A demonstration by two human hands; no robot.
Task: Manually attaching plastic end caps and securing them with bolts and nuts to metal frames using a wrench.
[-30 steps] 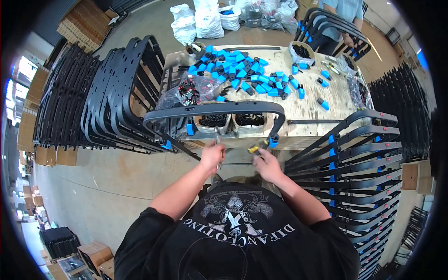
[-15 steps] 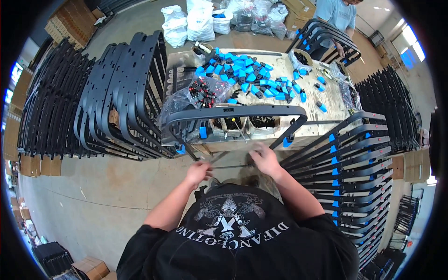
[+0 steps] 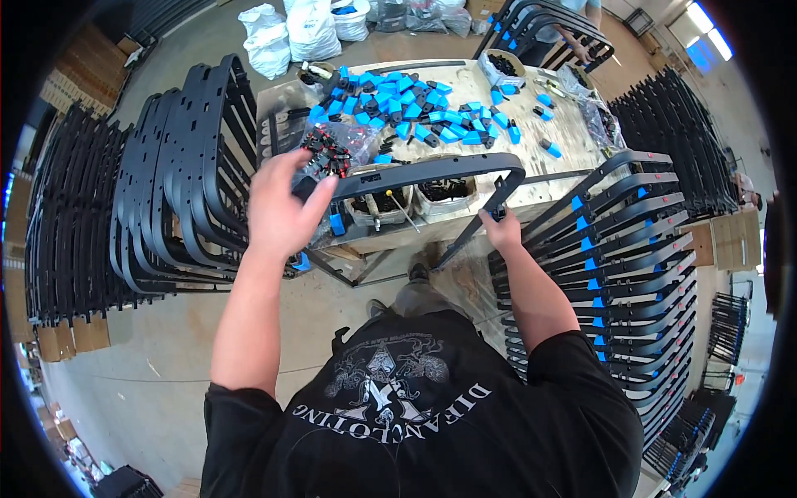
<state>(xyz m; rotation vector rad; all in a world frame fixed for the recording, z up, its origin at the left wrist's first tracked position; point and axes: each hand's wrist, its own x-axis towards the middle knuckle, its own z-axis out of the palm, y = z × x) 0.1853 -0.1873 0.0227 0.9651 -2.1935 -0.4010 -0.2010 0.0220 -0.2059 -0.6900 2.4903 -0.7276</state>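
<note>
Here tubs hold dark parts beneath hands.

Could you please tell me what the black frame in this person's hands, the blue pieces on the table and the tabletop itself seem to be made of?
The black frame looks like metal with a matte black coating: thin, rigid, evenly dark with a dull sheen. Moulded plastic cannot be ruled out. The blue pieces look like moulded plastic: uniform bright colour and identical blocky shapes. The tabletop appears to be bare plywood or wood board: pale tan and unpainted.
</note>
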